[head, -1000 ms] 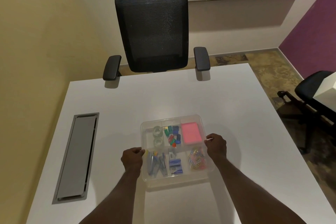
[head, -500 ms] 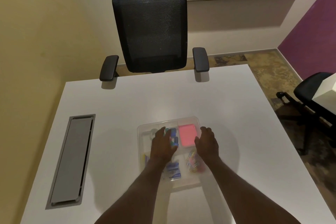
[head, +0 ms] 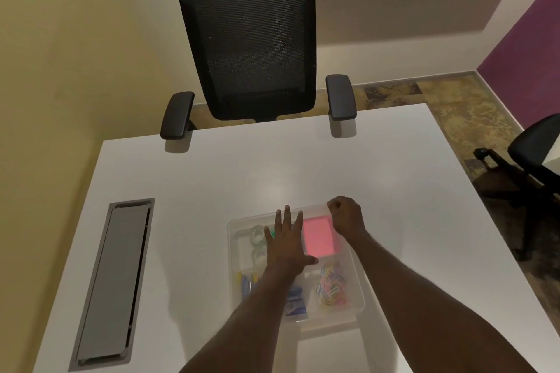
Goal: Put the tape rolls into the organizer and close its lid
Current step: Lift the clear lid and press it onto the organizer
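A clear plastic organizer [head: 354, 297] lies on the white table in front of me, its clear lid down over the compartments. Two clear tape rolls [head: 257, 244] sit in its far left compartment, seen through the lid. My left hand [head: 286, 242] lies flat on the lid's middle with fingers spread. My right hand [head: 347, 216] is curled, its fingers at the lid's far right corner. A pink pad [head: 318, 238], coloured clips [head: 330, 286] and blue items show in other compartments.
A black mesh office chair [head: 251, 42] stands at the table's far edge. A grey cable hatch [head: 115, 278] is set into the table at the left. Another chair [head: 533, 154] stands on the floor to the right.
Both hands left the organizer's sides and came onto the lid. The left hand has flattened on the middle and the right has moved to the far right corner.
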Motion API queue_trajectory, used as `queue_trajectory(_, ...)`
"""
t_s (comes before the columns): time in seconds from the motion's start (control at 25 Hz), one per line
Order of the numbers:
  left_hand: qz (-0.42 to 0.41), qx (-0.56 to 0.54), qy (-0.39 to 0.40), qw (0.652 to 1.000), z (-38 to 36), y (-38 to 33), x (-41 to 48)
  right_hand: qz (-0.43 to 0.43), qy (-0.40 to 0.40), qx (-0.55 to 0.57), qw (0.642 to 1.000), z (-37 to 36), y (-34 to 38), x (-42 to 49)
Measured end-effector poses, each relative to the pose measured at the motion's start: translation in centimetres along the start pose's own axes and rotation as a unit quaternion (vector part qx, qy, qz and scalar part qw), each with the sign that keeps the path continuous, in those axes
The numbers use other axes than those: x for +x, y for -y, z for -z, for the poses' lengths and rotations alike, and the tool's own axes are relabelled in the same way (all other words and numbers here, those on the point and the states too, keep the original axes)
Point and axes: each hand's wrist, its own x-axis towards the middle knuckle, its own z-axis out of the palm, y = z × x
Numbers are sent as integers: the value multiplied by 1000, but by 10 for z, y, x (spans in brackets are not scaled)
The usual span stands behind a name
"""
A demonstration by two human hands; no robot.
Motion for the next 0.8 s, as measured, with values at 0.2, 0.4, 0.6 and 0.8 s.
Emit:
queue_trajectory(0.2,3,-5,-7,1000,-8,4,2,-86,31,74,993,-1,-6,21)
queue_trajectory(0.4,8,4,-11,1000,-10,2,2,-95,37,71,992,-3,-9,30)
queue_trajectory(0.6,26,19,15,999,2,-9,-3,-100,-22,119,988,-4,-14,9)
queue_trajectory(0.8,23,40,34,998,2,-49,-22,-101,-21,136,985,0,-47,-48)
